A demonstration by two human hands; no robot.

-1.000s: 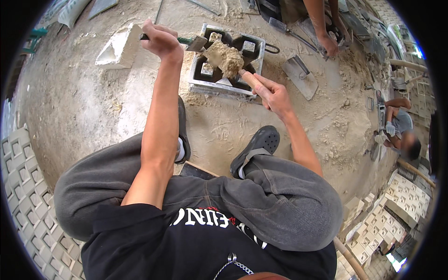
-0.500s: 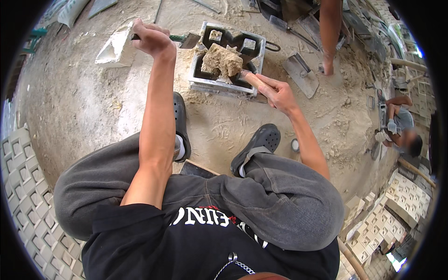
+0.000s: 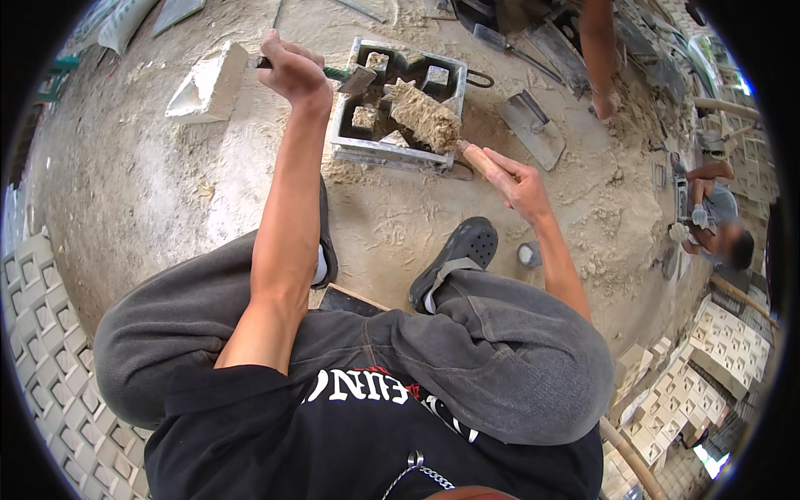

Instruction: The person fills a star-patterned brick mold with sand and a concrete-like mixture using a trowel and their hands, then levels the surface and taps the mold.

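Head view: a person sat low on a sandy floor [image 3: 150, 192], knees apart, both forearms reaching out to a metal block mould [image 3: 398, 108].
Left hand [image 3: 292, 73]: clenched around the handle of a small trowel [image 3: 354, 81]; its blade lay at the mould's near left corner, touching or just above the rim, I could not tell which.
Right hand [image 3: 518, 179]: gripped the wooden handle of a second trowel [image 3: 429, 117], whose blade carried a heap of sandy mix over the mould.
Mould: it stood on the floor just beyond the dark clogs [image 3: 458, 254]; it was rectangular, grey, with several cells and a loop handle on its far side.
Progress: judging from the cells, some held mix at a low level and others looked dark and unfilled, so filling appeared partly done; the heaped load had not yet gone in, and levelling seemed left to do.
Finished work: a pale cast block [image 3: 204, 83] lay on the floor left of the mould, well apart from it.
Other tools: a flat spade blade [image 3: 533, 129] lay right of the mould.
Packages and signs: pale sacks [image 3: 125, 21] lay at the upper left edge, their print too small to read; stacks of white patterned blocks [image 3: 50, 333] lined the left and lower right edges.
Others: another person's arm [image 3: 598, 58] reached down at the top; a crouched worker [image 3: 721, 221] was at the right.
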